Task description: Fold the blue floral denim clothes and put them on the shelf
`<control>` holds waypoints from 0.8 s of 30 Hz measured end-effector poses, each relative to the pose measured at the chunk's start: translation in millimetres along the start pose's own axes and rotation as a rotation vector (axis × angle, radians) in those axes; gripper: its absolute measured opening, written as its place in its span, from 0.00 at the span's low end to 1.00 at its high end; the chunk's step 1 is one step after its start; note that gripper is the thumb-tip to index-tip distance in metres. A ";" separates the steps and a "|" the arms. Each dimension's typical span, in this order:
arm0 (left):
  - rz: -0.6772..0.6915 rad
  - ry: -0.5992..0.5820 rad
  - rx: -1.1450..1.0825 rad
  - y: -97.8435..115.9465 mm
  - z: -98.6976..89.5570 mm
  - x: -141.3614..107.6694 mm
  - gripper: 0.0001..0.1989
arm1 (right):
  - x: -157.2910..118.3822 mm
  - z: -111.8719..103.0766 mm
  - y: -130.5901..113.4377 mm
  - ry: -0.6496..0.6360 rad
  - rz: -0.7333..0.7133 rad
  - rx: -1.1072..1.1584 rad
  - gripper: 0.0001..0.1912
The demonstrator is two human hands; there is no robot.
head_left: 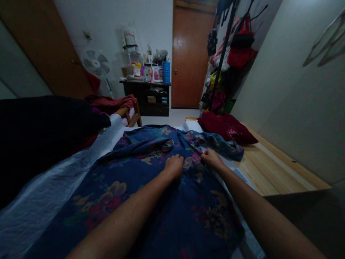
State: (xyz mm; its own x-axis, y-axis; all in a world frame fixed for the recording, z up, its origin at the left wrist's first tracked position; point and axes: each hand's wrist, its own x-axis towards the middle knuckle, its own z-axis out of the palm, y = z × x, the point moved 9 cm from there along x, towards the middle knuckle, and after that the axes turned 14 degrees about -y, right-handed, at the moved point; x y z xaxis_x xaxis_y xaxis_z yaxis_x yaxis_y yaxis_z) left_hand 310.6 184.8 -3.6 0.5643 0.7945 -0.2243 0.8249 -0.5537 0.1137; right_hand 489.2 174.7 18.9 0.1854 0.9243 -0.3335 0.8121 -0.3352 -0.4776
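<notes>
A dark blue floral dress (pixel 118 180) lies spread out in front of me, its neck end away from me. One sleeve is folded inward across the left of its upper part, and the other reaches out to the right. On the middle of the upper part rests my left hand (pixel 174 166), its fingers curled down onto the cloth. My right hand (pixel 211 159) is closed in a pinch on the right edge of the dress, just below the outstretched sleeve. The lower end of the dress runs out of view beneath my forearms.
White bedding (pixel 35 201) lies under the dress. Dark clothing (pixel 45 133) is heaped at the left. A folded maroon garment (pixel 226 127) sits at the far right beside a wooden ledge (pixel 269 169). Farther back are a fan (pixel 96 64), a black cabinet (pixel 132 99) and a door (pixel 191 54).
</notes>
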 end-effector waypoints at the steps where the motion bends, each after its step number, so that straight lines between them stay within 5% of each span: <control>1: 0.064 0.036 -0.007 7.2 -13.7 9.2 0.17 | -2.5 0.9 -1.0 0.006 -0.012 -0.008 0.08; 5: 0.261 0.042 -0.038 41.1 -55.3 50.7 0.27 | -8.6 8.7 -4.5 0.008 -0.066 -0.040 0.07; 10: 0.276 -0.135 0.038 67.9 -65.1 93.4 0.21 | -9.7 15.7 -2.8 -0.016 -0.066 -0.084 0.08; 13: 0.229 -0.117 0.013 69.2 -70.0 104.8 0.13 | -13.6 14.5 -4.6 0.006 -0.068 -0.102 0.04; 17: 0.152 -0.033 -0.069 59.7 -71.6 107.8 0.16 | -26.3 14.3 0.3 0.033 -0.044 -0.028 0.06; 24: 0.021 0.061 -0.239 46.8 -49.1 105.1 0.16 | -65.9 22.5 13.4 -0.045 -0.095 0.059 0.06</control>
State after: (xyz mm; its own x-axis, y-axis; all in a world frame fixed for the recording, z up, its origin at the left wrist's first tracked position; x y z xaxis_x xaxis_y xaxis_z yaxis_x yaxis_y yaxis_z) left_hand 410.2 254.6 25.6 0.5767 0.8008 -0.1618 0.7934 -0.5016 0.3450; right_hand 475.4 105.1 16.2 0.0827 0.9437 -0.3202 0.7906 -0.2577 -0.5554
